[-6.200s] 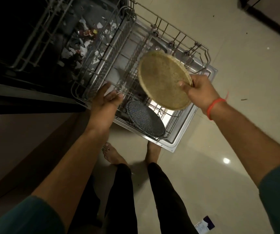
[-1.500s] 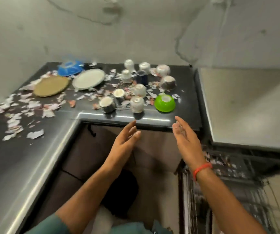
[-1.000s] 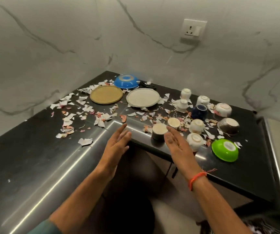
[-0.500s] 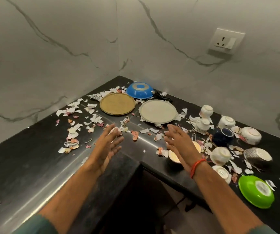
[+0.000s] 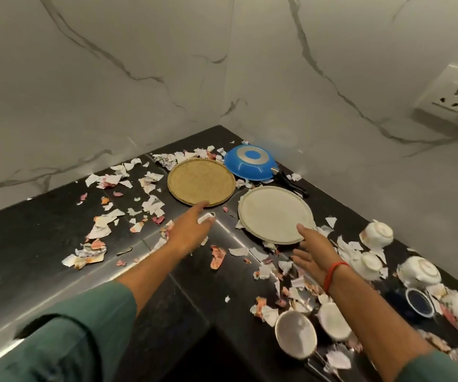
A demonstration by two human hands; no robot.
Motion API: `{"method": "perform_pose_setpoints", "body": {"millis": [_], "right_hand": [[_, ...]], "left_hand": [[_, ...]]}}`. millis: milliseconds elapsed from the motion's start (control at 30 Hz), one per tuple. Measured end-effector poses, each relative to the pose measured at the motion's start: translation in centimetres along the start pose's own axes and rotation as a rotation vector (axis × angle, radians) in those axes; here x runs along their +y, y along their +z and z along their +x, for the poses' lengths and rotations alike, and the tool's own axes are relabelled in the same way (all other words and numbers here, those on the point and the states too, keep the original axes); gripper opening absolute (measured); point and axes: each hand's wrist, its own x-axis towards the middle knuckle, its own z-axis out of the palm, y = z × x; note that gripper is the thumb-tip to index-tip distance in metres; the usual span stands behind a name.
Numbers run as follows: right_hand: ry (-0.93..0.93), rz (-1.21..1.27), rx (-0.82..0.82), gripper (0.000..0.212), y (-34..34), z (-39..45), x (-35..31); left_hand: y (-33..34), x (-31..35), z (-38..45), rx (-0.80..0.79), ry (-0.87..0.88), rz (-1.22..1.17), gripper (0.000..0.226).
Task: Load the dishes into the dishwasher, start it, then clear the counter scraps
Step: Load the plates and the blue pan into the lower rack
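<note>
We turned from the dishwasher and reached both hands out, left hand (image 5: 192, 230) to the tan plate (image 5: 201, 181), right hand (image 5: 314, 250) to the white plate (image 5: 274, 213).

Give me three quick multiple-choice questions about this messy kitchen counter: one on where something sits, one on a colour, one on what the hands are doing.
1. Where does the blue pan lie?
A. in the corner, behind both plates
B. at the counter's front edge
C. on the white plate

2. What colour is the plate nearest the left hand?
A. green
B. tan
C. black

3. What does the right hand hold?
A. a cup
B. a paper scrap
C. nothing, fingers straight

Answers: 1 A, it lies upside down by the wall corner; 2 B, a speckled tan disc; 3 C, it reaches open toward the white plate.
</note>
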Motion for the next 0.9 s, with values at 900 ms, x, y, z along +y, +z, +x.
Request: {"method": "perform_pose_setpoints", "body": {"millis": [900], "right_hand": [[0.189, 0.247, 0.103, 0.006, 0.9, 6.0, 0.0]], "left_hand": [[-1.2, -1.1, 6.2, -0.095, 0.504, 1.358, 0.031]]}}
